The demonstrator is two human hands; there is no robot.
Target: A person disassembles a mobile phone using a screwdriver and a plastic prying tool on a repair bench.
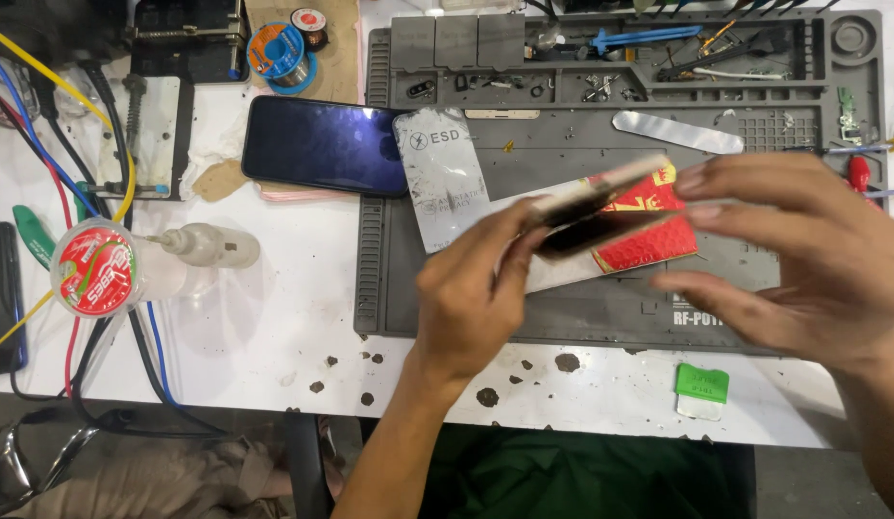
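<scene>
Phone [600, 207], dark and gold-edged, blurred: I find it held edge-on above the grey repair mat [581, 308], between both hands. My left hand [471, 298] is closed on its near end, thumb and fingers pinching the edge. My right hand [802, 255] is half open, fingers spread and curved; the upper fingertips touch the phone's far end, while the lower fingers hang apart beneath it. Whether the phone is in one piece or two I cannot tell.

Directly beneath the phone a red card with gold pattern [653, 235] lies on a pale sheet on the mat. A silvery anti-static bag [442, 178] lies just beside it to the left, overlapping the mat's edge. A second phone with a dark screen [322, 144] lies flat on the white bench, touching that bag. A thin metal pry blade [677, 133] rests on the mat beyond. A small green sticker [701, 384] sits on the bench near my right wrist. A round red-lidded tub [93, 269] and a clear squeeze bottle [207, 245] stand well to the left.
</scene>
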